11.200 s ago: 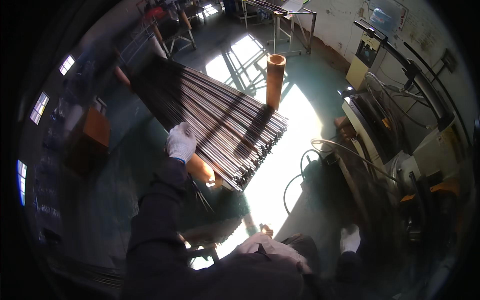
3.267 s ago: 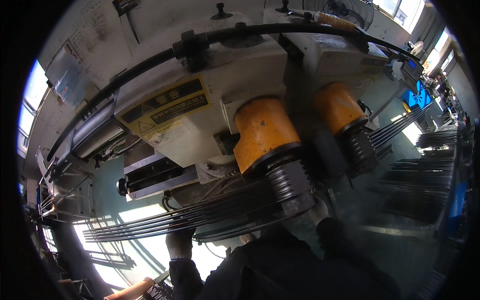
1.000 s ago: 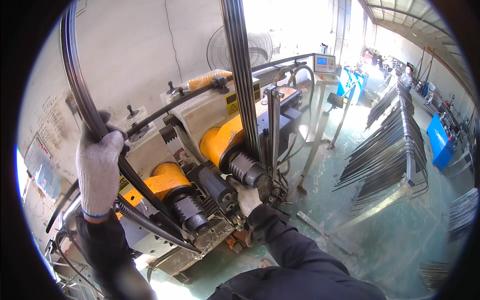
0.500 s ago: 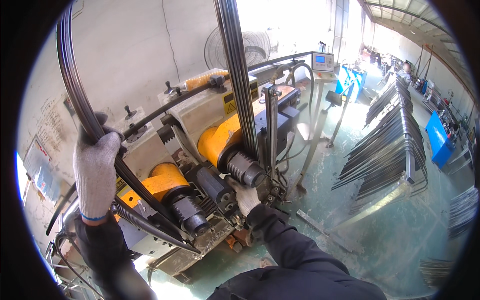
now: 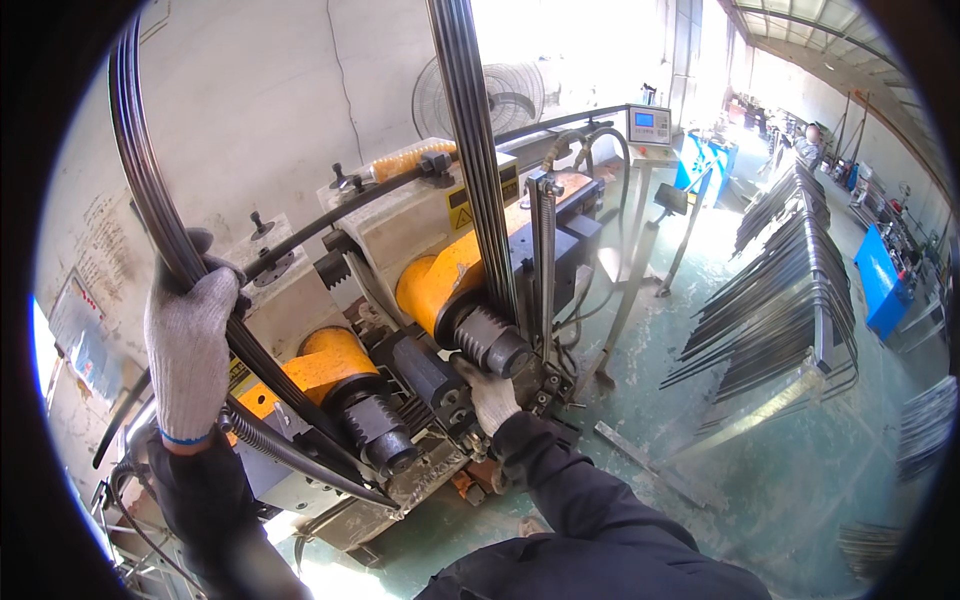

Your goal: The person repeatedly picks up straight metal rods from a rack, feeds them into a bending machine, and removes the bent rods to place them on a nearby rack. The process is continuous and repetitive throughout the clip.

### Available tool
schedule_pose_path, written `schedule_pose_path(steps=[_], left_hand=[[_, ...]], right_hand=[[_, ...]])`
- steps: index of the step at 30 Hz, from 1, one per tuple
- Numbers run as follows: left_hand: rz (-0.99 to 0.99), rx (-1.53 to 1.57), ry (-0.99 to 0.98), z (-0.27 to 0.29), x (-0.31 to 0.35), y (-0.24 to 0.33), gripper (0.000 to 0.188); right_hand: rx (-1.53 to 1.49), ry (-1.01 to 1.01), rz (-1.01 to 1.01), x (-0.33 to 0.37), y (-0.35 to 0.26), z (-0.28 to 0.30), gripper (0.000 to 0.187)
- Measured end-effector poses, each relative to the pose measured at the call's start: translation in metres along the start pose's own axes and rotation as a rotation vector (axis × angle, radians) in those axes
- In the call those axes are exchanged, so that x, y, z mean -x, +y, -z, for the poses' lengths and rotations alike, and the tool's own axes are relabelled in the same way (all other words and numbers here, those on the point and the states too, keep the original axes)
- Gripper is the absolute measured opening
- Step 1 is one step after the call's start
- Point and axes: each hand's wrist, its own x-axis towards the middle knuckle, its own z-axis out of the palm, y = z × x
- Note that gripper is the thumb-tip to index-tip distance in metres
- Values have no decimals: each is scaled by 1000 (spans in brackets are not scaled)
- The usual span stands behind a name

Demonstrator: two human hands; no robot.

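Observation:
My left hand (image 5: 190, 340), in a white knit glove, is closed around a bundle of dark metal rods (image 5: 150, 185). This bundle slants down to the left ribbed roller (image 5: 378, 432) of a bending machine, beneath a yellow arm (image 5: 325, 365). A second rod bundle (image 5: 468, 130) rises steeply beside the right ribbed roller (image 5: 490, 340), by another yellow arm (image 5: 425, 290). Low between the rollers, my gloved right hand (image 5: 490, 395) reaches in against a dark block (image 5: 425, 375). Its fingertips are partly hidden, so whether it grips anything does not show.
Curved rods hang in rows on a rack (image 5: 820, 290) at the right. A control box with a screen (image 5: 648, 125) stands behind the machine, near a fan (image 5: 480, 100). Hoses (image 5: 620, 160) loop beside it. A metal bar (image 5: 650, 465) lies on the green floor. Another person (image 5: 808, 145) is far off.
The view has shifted very slightly. Both hands, the rod bundles and the machine hold the same positions relative to each other.

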Motion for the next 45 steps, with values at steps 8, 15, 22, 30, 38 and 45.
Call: schedule_pose_path(steps=[8, 15, 22, 30, 38, 45], left_hand=[[-17, 19, -24, 8, -4, -3, 38], [51, -68, 41, 22, 1, 25, 33], [89, -99, -57, 33, 4, 18, 39], [55, -199, -73, 45, 6, 8, 48], [64, -288, -68, 43, 9, 13, 47], [88, -317, -101, 42, 10, 12, 43]], right_hand=[[-511, 163, -169, -7, -20, -11, 31], [-497, 141, -216, 1, -10, -10, 24], [-631, 148, -180, 0, 33, -15, 29], [-647, 75, -194, -4, 55, -18, 39], [205, -40, 239, -3, 110, -16, 41], [564, -63, 363, 3, 49, 5, 41]])
